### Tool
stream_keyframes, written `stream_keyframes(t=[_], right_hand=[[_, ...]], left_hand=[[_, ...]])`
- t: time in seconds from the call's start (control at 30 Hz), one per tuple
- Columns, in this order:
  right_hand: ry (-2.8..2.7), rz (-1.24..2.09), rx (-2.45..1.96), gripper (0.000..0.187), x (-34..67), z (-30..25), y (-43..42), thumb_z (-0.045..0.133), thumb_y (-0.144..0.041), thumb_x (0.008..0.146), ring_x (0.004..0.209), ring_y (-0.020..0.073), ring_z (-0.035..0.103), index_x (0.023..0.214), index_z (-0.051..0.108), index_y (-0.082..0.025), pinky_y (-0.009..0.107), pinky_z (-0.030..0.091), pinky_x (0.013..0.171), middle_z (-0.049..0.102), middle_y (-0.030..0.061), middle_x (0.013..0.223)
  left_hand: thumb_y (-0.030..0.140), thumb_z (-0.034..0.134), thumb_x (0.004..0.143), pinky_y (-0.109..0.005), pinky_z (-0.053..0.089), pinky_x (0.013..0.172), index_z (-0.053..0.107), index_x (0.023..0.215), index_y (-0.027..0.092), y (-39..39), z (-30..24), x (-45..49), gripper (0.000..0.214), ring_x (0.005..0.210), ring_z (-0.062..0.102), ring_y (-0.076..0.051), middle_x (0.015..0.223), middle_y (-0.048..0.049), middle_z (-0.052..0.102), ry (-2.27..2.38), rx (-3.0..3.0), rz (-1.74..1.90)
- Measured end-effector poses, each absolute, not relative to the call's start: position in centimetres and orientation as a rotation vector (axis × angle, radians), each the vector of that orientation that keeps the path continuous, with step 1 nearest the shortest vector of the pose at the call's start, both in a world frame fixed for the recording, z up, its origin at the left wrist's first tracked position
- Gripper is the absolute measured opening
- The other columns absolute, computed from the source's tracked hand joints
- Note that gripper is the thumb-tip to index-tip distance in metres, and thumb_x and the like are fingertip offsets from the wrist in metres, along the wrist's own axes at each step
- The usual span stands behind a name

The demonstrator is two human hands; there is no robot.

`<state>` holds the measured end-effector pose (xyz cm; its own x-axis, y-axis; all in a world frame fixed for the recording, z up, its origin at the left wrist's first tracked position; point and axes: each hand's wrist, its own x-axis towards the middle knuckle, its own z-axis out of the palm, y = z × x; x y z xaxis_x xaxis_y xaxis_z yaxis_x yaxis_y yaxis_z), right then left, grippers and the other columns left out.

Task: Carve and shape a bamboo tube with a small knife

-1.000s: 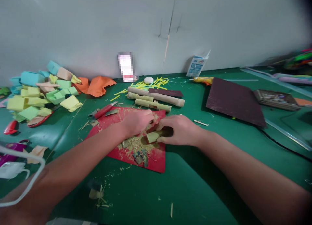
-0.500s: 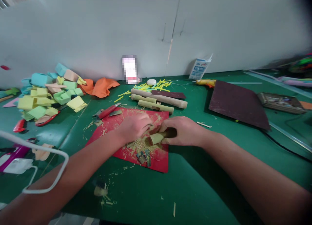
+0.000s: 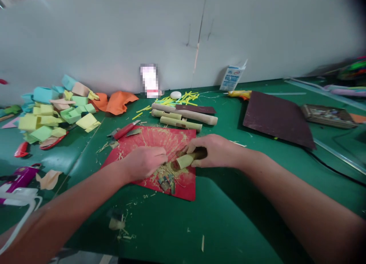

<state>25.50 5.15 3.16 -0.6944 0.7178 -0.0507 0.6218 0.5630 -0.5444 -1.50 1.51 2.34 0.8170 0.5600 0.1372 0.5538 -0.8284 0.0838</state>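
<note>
Surface (image 3: 171, 226), green: one pale sliver (image 3: 203, 243) near its front edge, small scraps (image 3: 117, 223) to the left of that. Red sheet (image 3: 187, 190), lying flat, dusted and strewn with shavings (image 3: 156, 175); dark-skinned chips (image 3: 164, 183) towards its front edge. Left hand (image 3: 145, 163), above the sheet: fingers curled inward, tips partly hidden; whether they closed on anything could not be told. Bamboo tube (image 3: 185, 161), pale, hollow end towards the left hand: lay over the right part of the sheet, near the shavings. Right hand (image 3: 213, 151): fingers clamped on the tube's right part. Knife (image 3: 126, 130), red-handled, at the sheet's far left corner. Beyond the sheet, a notched bamboo piece (image 3: 171, 121) and a longer greyish rod (image 3: 197, 115), side by side. Further back, yellow strips (image 3: 191, 99), loose; carton (image 3: 232, 78), upright by the wall (image 3: 100, 35).
</note>
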Motion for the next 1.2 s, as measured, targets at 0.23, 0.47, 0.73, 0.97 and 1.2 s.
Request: stream_keyframes(t=[0.23,0.47,0.73,0.97,1.2], right_hand=[[-2.639,0.794,-1.125,0.023,25.6,3.3,5.0,0.069,-0.032,0.068,0.074,0.0165,0.061,0.090,0.067,-0.025,0.026,0.040,0.060,0.070,-0.0009,0.089],[-2.630,0.815,-1.106,0.020,25.6,3.4,5.2,0.069,-0.033,0.068,0.072,0.0156,0.060,0.087,0.066,-0.025,0.026,0.039,0.058,0.070,-0.0017,0.085],[-2.607,0.915,-1.104,0.023,25.9,3.8,5.2,0.067,-0.030,0.069,0.075,0.0168,0.061,0.092,0.068,-0.025,0.026,0.041,0.061,0.070,0.0000,0.091],[-2.539,1.005,-1.106,0.030,26.1,3.9,5.9,0.062,-0.043,0.077,0.078,0.0175,0.059,0.098,0.063,-0.021,0.028,0.042,0.062,0.068,0.0031,0.096],[-2.492,1.079,-1.156,0.033,26.2,3.7,6.2,0.059,-0.048,0.081,0.083,0.0196,0.059,0.101,0.060,-0.022,0.029,0.041,0.064,0.066,0.0046,0.101]], left_hand=[[0.020,0.041,0.096,-0.028,0.049,0.074,0.066,0.093,0.016,3.6,1.7,0.7,0.026,0.086,0.061,-0.017,0.093,-0.0070,0.065,1.033,2.845,0.425],[0.019,0.041,0.095,-0.029,0.047,0.073,0.066,0.090,0.015,5.7,1.0,2.5,0.025,0.083,0.059,-0.017,0.090,-0.0061,0.063,1.015,2.844,0.388],[0.017,0.039,0.096,-0.028,0.049,0.072,0.065,0.096,0.015,1.2,2.1,-0.7,0.026,0.084,0.062,-0.017,0.095,-0.0077,0.065,0.881,2.899,0.291],[0.018,0.047,0.093,-0.029,0.051,0.076,0.064,0.099,0.017,4.2,0.9,2.5,0.019,0.088,0.062,-0.017,0.095,-0.0051,0.065,0.995,2.708,0.587],[0.018,0.045,0.094,-0.028,0.051,0.072,0.066,0.091,0.015,3.1,1.0,1.1,0.022,0.084,0.063,-0.017,0.093,-0.0059,0.066,0.951,2.854,0.451]])
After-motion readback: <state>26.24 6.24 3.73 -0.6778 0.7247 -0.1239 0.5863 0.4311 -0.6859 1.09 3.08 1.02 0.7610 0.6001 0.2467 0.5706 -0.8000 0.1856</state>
